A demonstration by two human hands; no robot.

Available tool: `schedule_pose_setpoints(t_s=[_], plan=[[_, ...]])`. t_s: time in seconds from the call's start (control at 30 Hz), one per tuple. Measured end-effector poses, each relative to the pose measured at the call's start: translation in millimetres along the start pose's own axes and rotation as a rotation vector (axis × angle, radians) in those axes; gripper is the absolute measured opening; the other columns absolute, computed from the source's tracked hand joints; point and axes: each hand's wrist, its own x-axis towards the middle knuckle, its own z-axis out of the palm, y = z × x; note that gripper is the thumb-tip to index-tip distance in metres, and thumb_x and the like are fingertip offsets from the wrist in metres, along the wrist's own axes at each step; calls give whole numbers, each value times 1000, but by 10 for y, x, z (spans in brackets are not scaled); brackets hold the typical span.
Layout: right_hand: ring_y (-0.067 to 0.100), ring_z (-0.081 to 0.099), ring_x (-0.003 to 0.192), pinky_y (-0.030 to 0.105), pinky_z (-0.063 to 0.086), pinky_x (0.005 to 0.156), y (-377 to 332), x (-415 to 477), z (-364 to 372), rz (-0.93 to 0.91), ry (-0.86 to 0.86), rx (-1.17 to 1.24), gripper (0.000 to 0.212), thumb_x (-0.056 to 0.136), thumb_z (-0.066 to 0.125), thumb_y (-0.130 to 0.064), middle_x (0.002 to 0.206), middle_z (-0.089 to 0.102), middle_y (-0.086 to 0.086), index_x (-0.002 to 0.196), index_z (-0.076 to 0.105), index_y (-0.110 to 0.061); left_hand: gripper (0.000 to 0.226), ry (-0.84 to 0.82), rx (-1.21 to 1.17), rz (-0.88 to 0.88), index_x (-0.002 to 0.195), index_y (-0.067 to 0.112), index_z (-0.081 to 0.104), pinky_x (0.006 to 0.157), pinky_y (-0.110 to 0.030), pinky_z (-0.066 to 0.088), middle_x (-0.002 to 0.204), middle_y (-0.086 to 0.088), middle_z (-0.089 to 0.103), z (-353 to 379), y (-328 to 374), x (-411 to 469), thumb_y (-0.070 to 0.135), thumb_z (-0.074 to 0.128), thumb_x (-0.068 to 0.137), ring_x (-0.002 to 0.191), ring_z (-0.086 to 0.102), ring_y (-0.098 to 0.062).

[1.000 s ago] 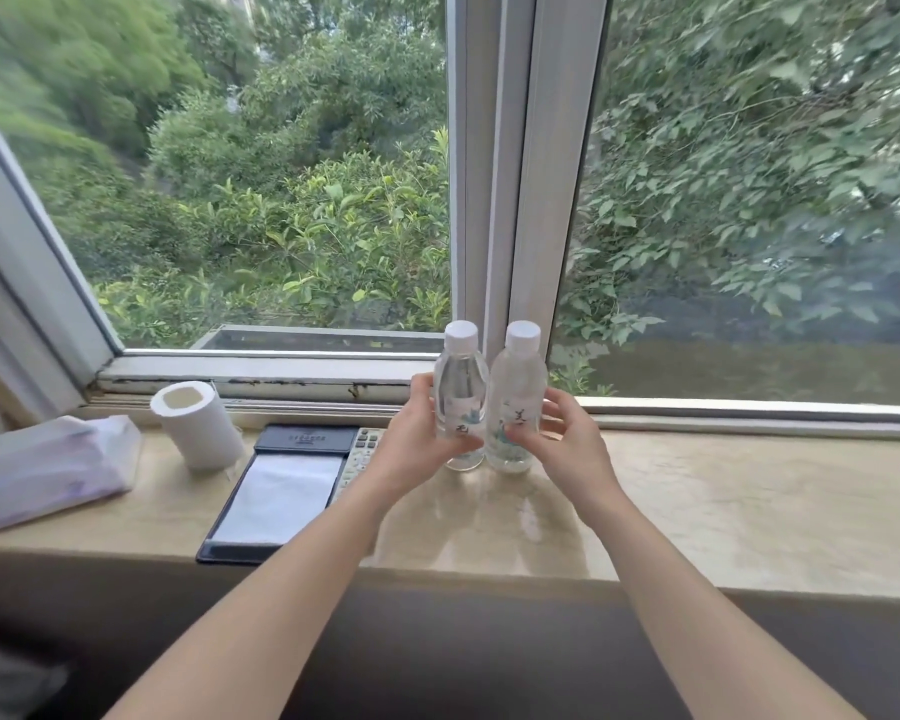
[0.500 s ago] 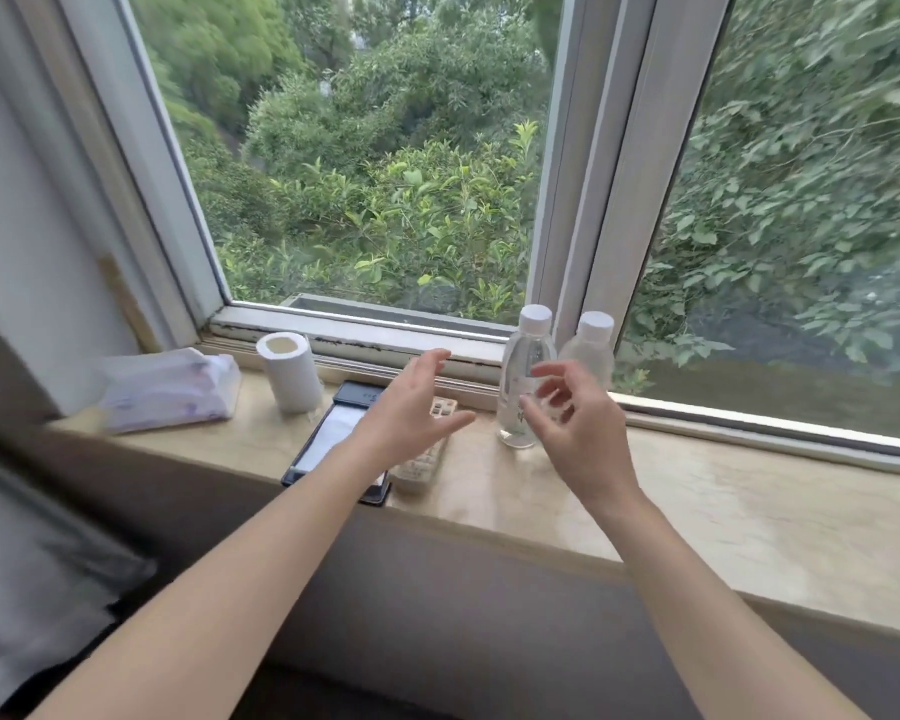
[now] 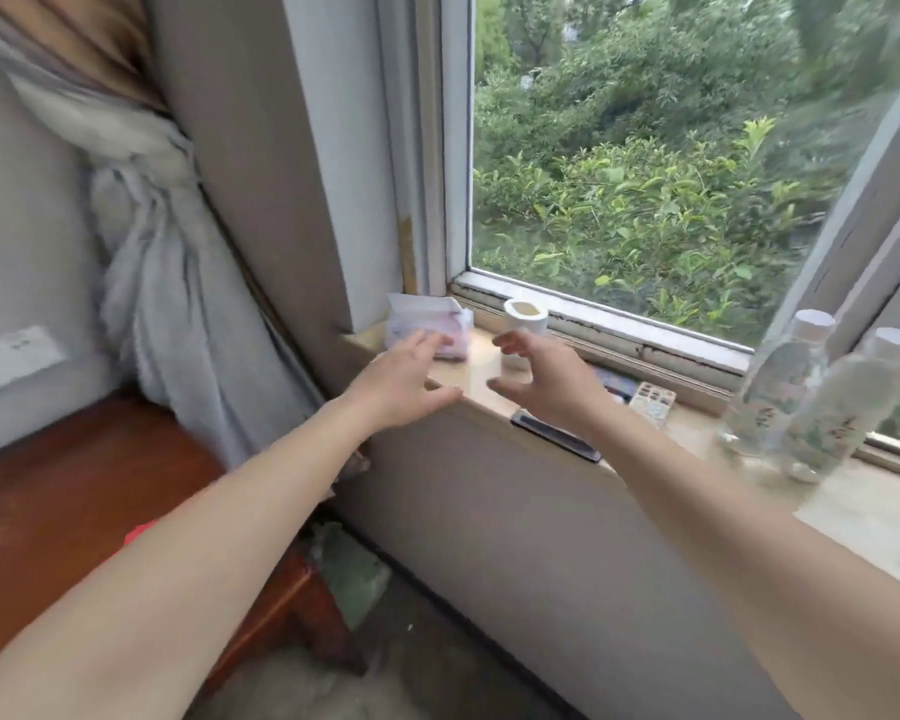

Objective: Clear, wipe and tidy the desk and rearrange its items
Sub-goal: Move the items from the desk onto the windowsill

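L hand (image 3: 401, 387) grip spread, fingers straight, at tissue pack (image 3: 437, 317), left end of sill (image 3: 863, 511); contact unclear. R hand (image 3: 546, 384) grip loose, empty, near roll (image 3: 525, 317). 2 bottles (image 3: 772, 392) upright toward right.

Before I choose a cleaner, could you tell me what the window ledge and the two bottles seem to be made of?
The window ledge looks like polished beige stone, possibly marble or an imitation: mottled surface with a soft sheen. The two bottles look like clear thin plastic with white caps: the background shows through them.
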Motion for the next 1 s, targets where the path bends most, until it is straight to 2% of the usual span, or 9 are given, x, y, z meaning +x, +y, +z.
schedule_pose_setpoints(t_s=[0.17,0.3,0.4,0.7,0.87,1.0], plan=[[24,55,122,32,43,96,-872,371,569,-137,-150,-33,51,87,69,-31,129,61,5,132,53,-14,63,15,-15,-236,137,22,44,109,-45,39,136,-7,48,-439,-856,-730,49,66,84,129,48,-23],[29,57,117,32,43,87,-1532,557,1079,-226,-246,-56,48,88,66,-31,126,62,7,130,50,-14,62,64,-9,-414,137,20,44,109,-44,38,136,-9,49,-734,-1447,-1434,44,69,86,129,48,-25],[27,59,116,31,45,93,-1990,623,1470,-274,-318,2,48,87,68,-31,126,63,7,130,53,-15,63,122,19,-560,138,20,45,107,-43,40,137,-10,49,-974,-1800,-1968,43,70,85,129,48,-26],[25,60,112,30,44,96,-3235,805,2475,-480,-548,56,40,89,65,-27,124,64,3,127,55,-18,62,288,4,-961,141,23,42,107,-44,42,144,-5,46,-1506,-2476,-3345,45,67,89,129,48,-22],[25,61,109,34,47,96,-3772,1067,2868,-577,-618,83,38,88,66,-27,120,66,3,124,57,-18,62,372,-6,-1098,143,22,41,110,-42,39,148,-4,43,-1641,-2755,-3742,41,67,90,133,45,-20],[24,62,110,36,49,96,-4275,1423,3192,-621,-673,131,39,88,66,-28,120,67,3,125,58,-18,61,467,-14,-1220,143,24,40,107,-39,43,147,-4,43,-1838,-3013,-3936,41,66,91,131,48,-20]])
